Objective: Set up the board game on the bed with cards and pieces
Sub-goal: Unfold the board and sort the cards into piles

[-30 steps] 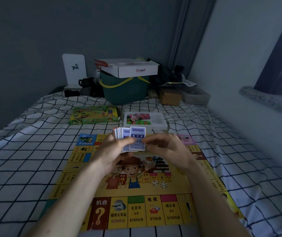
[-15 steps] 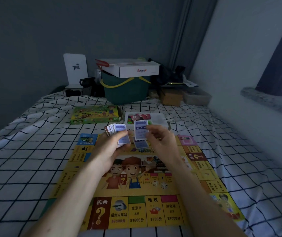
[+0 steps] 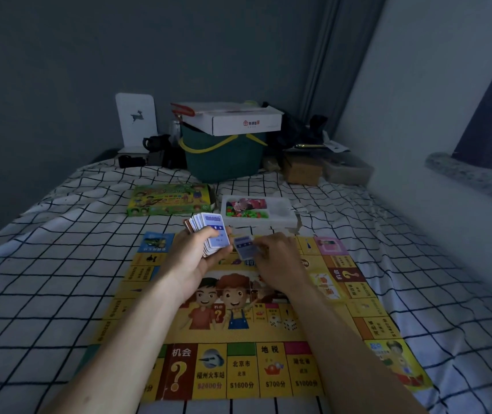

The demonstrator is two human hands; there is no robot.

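Over the far half of the game board (image 3: pixel 268 333), which lies flat on the checked bed (image 3: pixel 44 279), both hands work with cards. The left hand (image 3: pixel 191 261) grips a fanned stack of cards (image 3: pixel 209 234), its fingers (image 3: pixel 209 233) curled round the stack's near edge, the purple-faced top card turned toward the camera. Just to the right of those fingers, the right hand (image 3: pixel 277 264) pinches a single purple card (image 3: pixel 244 248) between thumb and fingertips, tilted and low over the board; whether the card touches the board cannot be told. The single card sits close beside the stack but apart from it.

Two white dice (image 3: pixel 283 322) lie on the board's centre picture, nearer the person than both hands. Beyond the fingers, off the board's far edge, stands a white compartment tray (image 3: pixel 283 219) with small coloured pieces in its left section, and to the left of it lies the green game box (image 3: pixel 168 200). Farther back on the bed stands a dark green basket (image 3: pixel 224 156) carrying a white carton (image 3: pixel 238 119).
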